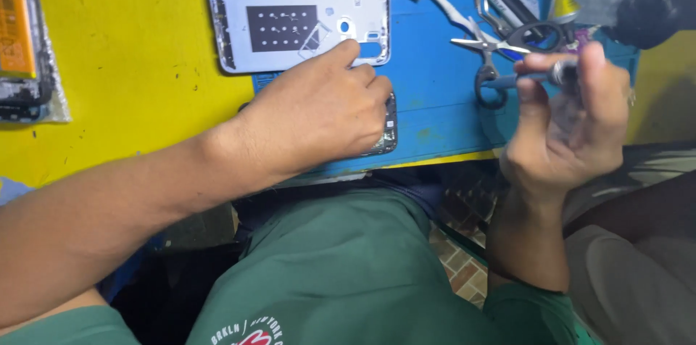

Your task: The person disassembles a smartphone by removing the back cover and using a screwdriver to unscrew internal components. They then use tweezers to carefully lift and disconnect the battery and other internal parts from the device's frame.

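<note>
Green-clad knees (341, 265) sit nearest. The left hand (319, 113) presses closed over a phone (389, 127) on the blue mat (435, 98), steadying it beside the back cover (297, 25); the right hand (573, 120) pinches a screwdriver (533, 77) upright.

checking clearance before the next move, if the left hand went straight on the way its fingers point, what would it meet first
The left hand points up the blue mat, its fingertips already at the lower edge of the silver back cover. Going straight on, it would likely meet that cover first, near the camera cutout; whether the fingers touch it now is unclear.
</note>
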